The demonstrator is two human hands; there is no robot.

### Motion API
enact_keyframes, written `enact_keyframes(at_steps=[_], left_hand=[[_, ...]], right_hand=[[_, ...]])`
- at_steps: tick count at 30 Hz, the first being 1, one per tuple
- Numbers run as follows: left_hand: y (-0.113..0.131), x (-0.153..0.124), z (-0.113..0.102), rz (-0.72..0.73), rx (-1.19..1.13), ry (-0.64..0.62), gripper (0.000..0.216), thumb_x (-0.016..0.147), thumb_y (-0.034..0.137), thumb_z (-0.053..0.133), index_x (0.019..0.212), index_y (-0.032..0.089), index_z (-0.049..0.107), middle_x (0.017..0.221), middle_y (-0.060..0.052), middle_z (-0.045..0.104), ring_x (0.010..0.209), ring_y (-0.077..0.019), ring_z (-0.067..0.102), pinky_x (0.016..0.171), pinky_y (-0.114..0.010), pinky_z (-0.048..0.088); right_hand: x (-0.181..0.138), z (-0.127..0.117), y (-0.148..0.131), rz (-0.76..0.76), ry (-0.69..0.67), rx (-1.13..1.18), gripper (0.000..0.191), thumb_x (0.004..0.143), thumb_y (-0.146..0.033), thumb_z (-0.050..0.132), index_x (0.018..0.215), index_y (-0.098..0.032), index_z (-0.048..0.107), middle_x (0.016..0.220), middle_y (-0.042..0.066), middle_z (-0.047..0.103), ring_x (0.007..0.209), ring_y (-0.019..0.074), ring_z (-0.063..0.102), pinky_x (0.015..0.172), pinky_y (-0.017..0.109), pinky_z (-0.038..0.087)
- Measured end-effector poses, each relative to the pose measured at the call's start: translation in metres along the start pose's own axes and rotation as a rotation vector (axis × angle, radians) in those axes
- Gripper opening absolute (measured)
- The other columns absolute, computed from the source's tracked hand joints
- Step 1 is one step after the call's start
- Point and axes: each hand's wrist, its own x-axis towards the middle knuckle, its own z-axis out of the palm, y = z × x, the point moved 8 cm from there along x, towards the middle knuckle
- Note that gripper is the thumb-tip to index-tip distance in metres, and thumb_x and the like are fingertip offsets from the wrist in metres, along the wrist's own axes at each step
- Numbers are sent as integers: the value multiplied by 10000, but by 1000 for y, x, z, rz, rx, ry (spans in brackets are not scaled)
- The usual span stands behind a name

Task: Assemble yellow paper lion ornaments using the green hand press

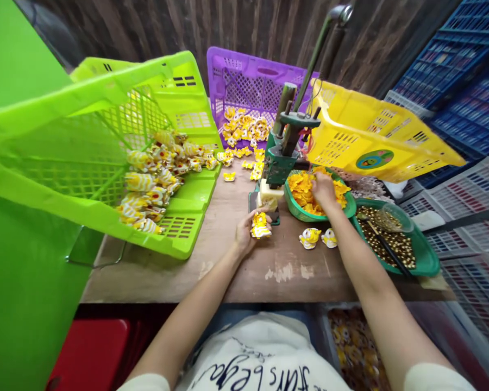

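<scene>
My left hand (248, 231) is closed round a small yellow-and-white toy figure (260, 225), held just in front of the green hand press (283, 146) on the wooden table (236, 271). My right hand (323, 190) reaches into a green basket (350, 209) of orange plastic pieces (299, 190); its fingers are curled down among them and what they grip is hidden. Two more toy figures (318, 238) lie on the table between my arms.
A tilted lime crate (85, 157) spills toy figures at the left. Behind stand a purple crate (248, 81) with more figures and a tilted yellow crate (375, 136). A green tray (426, 260) of small dark parts sits at the right. Blue and white crates stack at the far right.
</scene>
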Motion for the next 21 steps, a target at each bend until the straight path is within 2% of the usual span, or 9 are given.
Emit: enact_keyframes(at_steps=[2, 4, 6, 7, 9, 11, 13, 17, 21], left_hand=[[0, -2, 0, -7, -11, 17, 416, 857, 429, 544, 1091, 101, 644, 813, -92, 688, 632, -171, 661, 565, -265, 517], [1, -4, -1, -15, -21, 43, 417, 859, 437, 540, 1095, 110, 644, 844, -89, 685, 649, -169, 664, 574, -267, 519], [4, -5, -1, -19, -30, 77, 405, 861, 437, 542, 1100, 125, 642, 840, -73, 676, 649, -162, 662, 583, -266, 521], [5, -6, -2, -19, -29, 97, 396, 864, 435, 540, 1100, 133, 640, 830, -65, 671, 647, -157, 661, 589, -262, 522], [8, -6, -3, -21, -9, 133, 376, 875, 425, 521, 1097, 145, 638, 808, -52, 663, 642, -147, 655, 601, -254, 521], [9, -5, -5, -32, 23, 152, 366, 887, 419, 491, 1082, 146, 639, 789, -46, 658, 638, -140, 648, 606, -248, 518], [7, -4, -6, -49, 49, 154, 367, 891, 419, 472, 1070, 146, 639, 776, -45, 656, 630, -141, 643, 597, -248, 513], [1, -6, -9, -75, 49, 150, 365, 884, 419, 480, 1066, 142, 632, 776, -54, 664, 611, -146, 636, 569, -246, 495], [-4, -8, -12, -112, 46, 169, 384, 877, 439, 490, 1056, 135, 640, 778, -61, 664, 602, -141, 627, 576, -244, 491]], right_hand=[[-33, -6, 2, 73, 34, 244, 317, 958, -270, 433, 1190, -129, 595, 1180, 187, 632, 1138, 281, 560, 1000, 475, 447], [-82, 3, -3, 195, 37, 712, 282, 930, -336, 524, 1145, -183, 624, 1089, 133, 667, 1071, 271, 602, 917, 445, 507], [-137, 27, -23, 331, -37, 1157, 295, 832, -347, 681, 1099, -227, 647, 990, 77, 690, 965, 245, 637, 819, 390, 546], [-163, 40, -36, 398, -69, 1291, 319, 782, -331, 737, 1075, -234, 658, 957, 60, 692, 908, 226, 642, 781, 362, 553], [-204, 64, -60, 499, -133, 1410, 312, 725, -313, 782, 1007, -228, 680, 912, 42, 681, 836, 199, 634, 749, 333, 560], [-226, 80, -71, 540, -144, 1327, 265, 720, -299, 774, 962, -220, 699, 937, 45, 654, 797, 180, 618, 763, 335, 562], [-232, 84, -70, 511, -112, 1104, 241, 757, -283, 725, 990, -222, 713, 1022, 65, 615, 801, 180, 607, 827, 369, 554], [-224, 73, -65, 328, -93, 683, 301, 860, -278, 581, 1136, -214, 684, 1118, 119, 584, 1003, 263, 596, 992, 472, 477], [-219, 67, -75, 102, -166, 617, 379, 883, -277, 556, 1254, -230, 615, 1246, 127, 607, 1202, 305, 518, 1080, 521, 400]])
